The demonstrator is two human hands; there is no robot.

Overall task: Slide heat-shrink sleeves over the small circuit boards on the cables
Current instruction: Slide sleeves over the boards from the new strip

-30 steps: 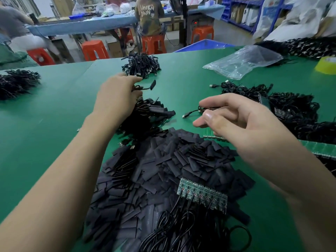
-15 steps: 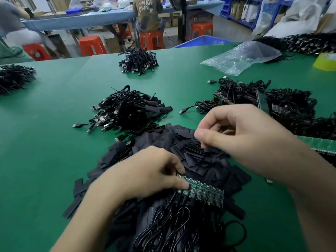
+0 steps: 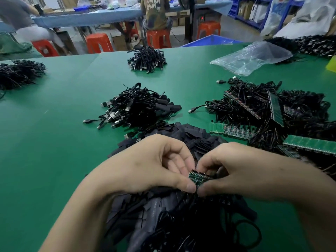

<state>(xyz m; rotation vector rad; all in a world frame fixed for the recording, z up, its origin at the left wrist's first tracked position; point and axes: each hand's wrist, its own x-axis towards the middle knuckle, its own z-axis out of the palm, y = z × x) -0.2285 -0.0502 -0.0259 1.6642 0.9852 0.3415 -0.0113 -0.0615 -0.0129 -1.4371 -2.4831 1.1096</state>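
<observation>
Green tabletop, near centre: my left hand and right hand both pinch the strip of small circuit boards above the heap of heat-shrink sleeves; cables trail nearward; I judge one board should be isolated with thumbs close together before sleeving.

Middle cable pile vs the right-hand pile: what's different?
The middle pile shows black sleeved ends and no green boards; the right pile carries bare green board strips. The middle pile is compact; the right pile sprawls to the frame edge. Both are black USB cables on the green table.
</observation>
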